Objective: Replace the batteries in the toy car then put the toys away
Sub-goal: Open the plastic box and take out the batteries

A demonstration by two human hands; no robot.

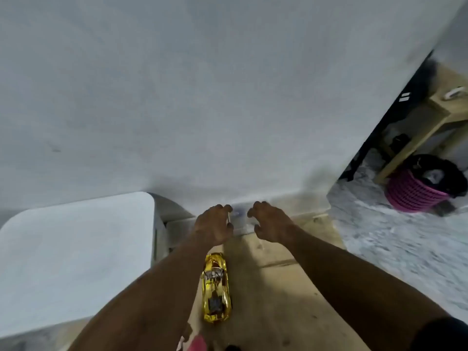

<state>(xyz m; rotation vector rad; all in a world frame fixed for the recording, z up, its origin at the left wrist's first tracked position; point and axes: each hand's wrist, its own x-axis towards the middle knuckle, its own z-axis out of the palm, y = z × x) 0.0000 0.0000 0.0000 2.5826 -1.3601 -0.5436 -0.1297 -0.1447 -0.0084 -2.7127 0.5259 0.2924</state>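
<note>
Head view, first voice: Left of your left grip [215, 224] lies one pale white surface [76, 249]. That grip has its fingers curled. Something thin and white shows at them, but it is too blurred to tell whether you hold it.

Second voice: Behind that grip, toward you and just beside your forearm, the one gold toy car [216, 287] rests roof up on the wooden desk [278, 287]. Neither grip touches it. I judge it lies there so that both grips are free for the far end.

First voice: Between your grips sits one pale, blurred thing [239, 219] near the wall. You flank it, likely to take it from both sides.

Second voice: Your right grip [268, 224] is curled like a claw, and I cannot tell whether it is closed on anything. Well right of it, on the floor, stands one pink basket [415, 193], possibly where the toys go.

First voice: The count is two grips, one car and one basket. I see no batteries.
</note>
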